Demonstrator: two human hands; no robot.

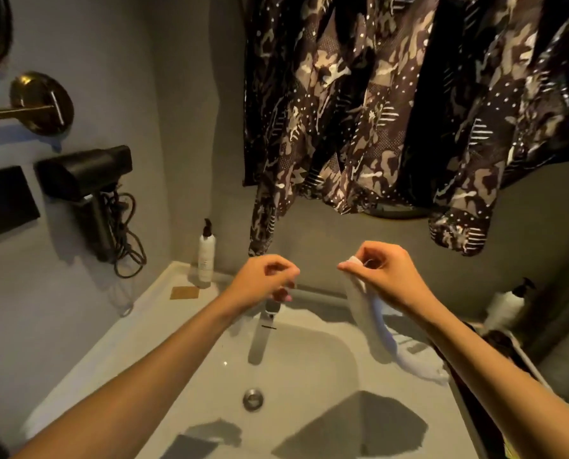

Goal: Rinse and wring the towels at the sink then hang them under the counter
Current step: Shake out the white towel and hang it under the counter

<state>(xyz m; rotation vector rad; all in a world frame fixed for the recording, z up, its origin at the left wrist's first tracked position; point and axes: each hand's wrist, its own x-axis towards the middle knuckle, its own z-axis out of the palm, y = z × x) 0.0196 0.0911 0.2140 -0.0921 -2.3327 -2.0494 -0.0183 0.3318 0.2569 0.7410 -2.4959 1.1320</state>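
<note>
The white towel point(372, 323) hangs as a limp, twisted strip, soft and damp-looking, from my right hand point(384, 276); that grip pinches its top corner, the rest trailing onto the sink point(309, 376) rim. My left hand point(263, 279), fingers curled on nothing, hovers over the metal faucet point(260, 336).

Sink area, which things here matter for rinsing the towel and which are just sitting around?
For the job: white towel in the right hand, faucet under the left hand, sink.

Just around: hair dryer, pump bottle, patterned curtain.
</note>
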